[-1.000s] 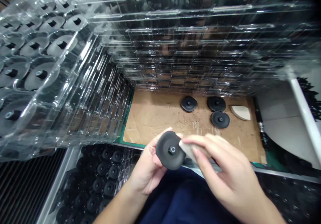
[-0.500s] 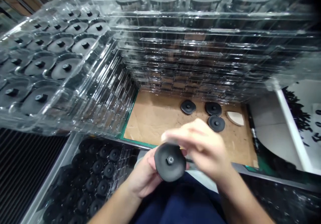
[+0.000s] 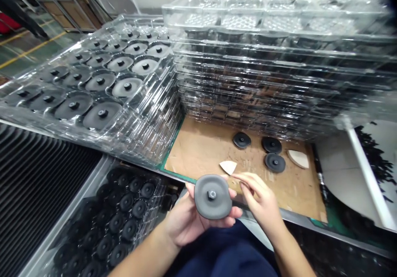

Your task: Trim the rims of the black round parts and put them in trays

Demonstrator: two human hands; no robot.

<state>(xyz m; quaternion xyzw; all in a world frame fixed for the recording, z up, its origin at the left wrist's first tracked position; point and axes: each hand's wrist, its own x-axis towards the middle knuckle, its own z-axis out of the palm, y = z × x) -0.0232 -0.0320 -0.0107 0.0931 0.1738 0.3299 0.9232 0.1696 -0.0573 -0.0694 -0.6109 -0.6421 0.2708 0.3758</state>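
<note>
My left hand (image 3: pixel 189 219) holds a dark grey, rounded-square disc (image 3: pixel 206 208) from below, its small raised hub facing up. The fingers wrap the underside, with fingertips showing at the right edge. My right hand (image 3: pixel 260 198) is to the right of the disc, index finger stretched out and the other fingers partly curled, nothing visible in them. Its fingertip is close to the lower corner of a pale wedge-shaped pad (image 3: pixel 228 166), which appears to lie on the cardboard (image 3: pixel 195 144); whether they touch, I cannot tell.
On the cardboard lie three dark discs, including one disc (image 3: pixel 275 162) near another pale wedge (image 3: pixel 298 158). Stacked clear plastic trays (image 3: pixel 149 107) rise at left and behind, the left stack's top filled with discs. Below left is a tray of discs (image 3: pixel 127 202) beside a black ribbed surface (image 3: pixel 37 182).
My right hand has drawn away from the disc, rightward. The nearer pale wedge now shows on the cardboard. My left hand still holds the disc; the view has tilted up.
</note>
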